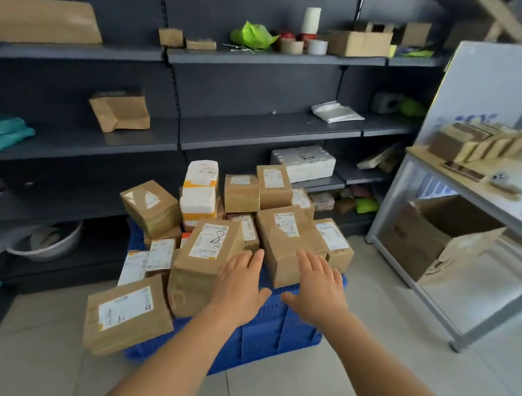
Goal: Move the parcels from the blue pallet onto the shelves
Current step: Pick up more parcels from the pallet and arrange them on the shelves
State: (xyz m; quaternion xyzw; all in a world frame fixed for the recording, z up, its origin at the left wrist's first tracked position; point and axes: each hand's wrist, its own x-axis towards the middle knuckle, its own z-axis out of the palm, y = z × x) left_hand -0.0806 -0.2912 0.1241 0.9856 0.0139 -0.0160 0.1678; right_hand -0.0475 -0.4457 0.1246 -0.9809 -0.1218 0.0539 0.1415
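Fingers straight on my left hand point(240, 279) and right hand point(318, 282), gripping nothing; brown taped, white-labelled parcels point(285, 231) crowd the blue pallet point(273, 328).

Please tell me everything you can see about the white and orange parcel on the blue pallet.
The white and orange parcel stands upright at the back of the pile on the blue pallet. It is tall and blocky and looks like white foam wrapped with two orange tape bands, one near the top and one near the bottom. A white label sits on its top face. Brown cardboard parcels crowd close on both sides and hide its base. Neither hand touches it.
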